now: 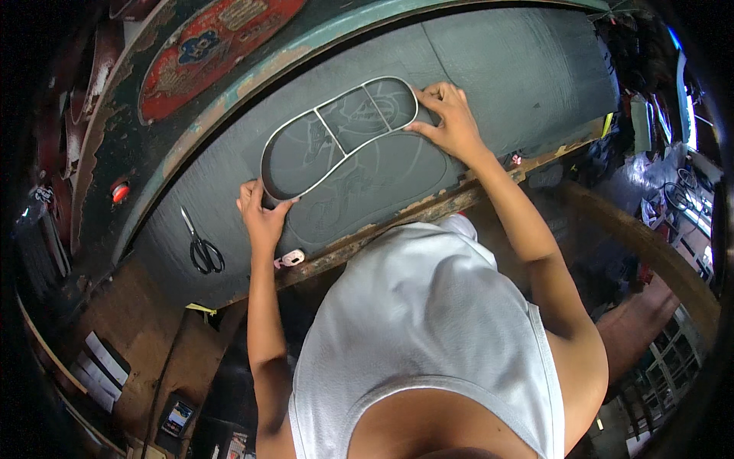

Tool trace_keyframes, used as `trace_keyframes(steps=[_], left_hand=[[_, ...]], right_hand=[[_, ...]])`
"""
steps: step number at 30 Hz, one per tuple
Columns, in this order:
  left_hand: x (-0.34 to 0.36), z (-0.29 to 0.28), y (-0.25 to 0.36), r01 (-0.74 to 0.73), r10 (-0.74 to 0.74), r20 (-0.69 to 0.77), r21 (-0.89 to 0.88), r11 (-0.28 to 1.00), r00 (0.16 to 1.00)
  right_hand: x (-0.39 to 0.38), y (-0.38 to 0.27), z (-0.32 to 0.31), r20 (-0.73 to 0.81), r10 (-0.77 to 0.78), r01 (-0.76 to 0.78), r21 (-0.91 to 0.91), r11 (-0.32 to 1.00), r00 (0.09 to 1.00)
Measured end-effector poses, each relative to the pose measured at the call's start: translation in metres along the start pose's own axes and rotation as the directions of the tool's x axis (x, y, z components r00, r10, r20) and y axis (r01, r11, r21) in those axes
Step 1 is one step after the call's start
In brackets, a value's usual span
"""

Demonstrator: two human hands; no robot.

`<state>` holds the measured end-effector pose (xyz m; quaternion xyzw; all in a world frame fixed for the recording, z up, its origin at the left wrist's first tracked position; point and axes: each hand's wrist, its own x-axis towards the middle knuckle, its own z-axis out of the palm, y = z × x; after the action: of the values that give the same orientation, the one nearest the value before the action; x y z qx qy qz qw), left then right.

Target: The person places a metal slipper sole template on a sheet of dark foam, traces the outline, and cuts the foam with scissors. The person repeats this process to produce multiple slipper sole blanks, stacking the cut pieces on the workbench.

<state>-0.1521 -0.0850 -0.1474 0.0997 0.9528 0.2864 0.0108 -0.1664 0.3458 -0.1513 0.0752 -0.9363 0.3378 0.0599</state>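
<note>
A shoe-sole cutting die (314,110), a thin metal band bent to a sole outline with two crossbars, stands on a dark grey sheet (520,69). My left hand (262,214) pinches its near left end between thumb and fingers. At the far right end my right hand (451,122) grips the band the same way, thumb on the near side. Inside and beside the die, faint sole outlines and pressed patterns mark the sheet. Scissors (202,243) with black handles lie left of my left hand, apart from it.
A worn green press beam (321,47) with a red plate (218,46) arches beyond the sheet. A red button (120,191) sits on the frame at left. Along the near side runs a worn table edge (359,239), with a small pink-and-white piece (291,258) beside it.
</note>
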Motion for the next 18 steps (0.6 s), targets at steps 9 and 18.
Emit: trace_keyframes(steps=[9, 18], left_hand=[[0.004, -0.002, 0.005, 0.026, -0.026, -0.01, 0.002, 1.0, 1.0], [0.006, -0.004, 0.012, 0.05, -0.05, -0.004, -0.025, 0.998, 0.999]], right_hand=[[0.004, 0.001, 0.003, -0.025, -0.022, 0.022, -0.032, 0.999, 0.999], [0.004, 0.003, 0.008, -0.029, -0.022, 0.02, -0.072, 0.997, 0.999]])
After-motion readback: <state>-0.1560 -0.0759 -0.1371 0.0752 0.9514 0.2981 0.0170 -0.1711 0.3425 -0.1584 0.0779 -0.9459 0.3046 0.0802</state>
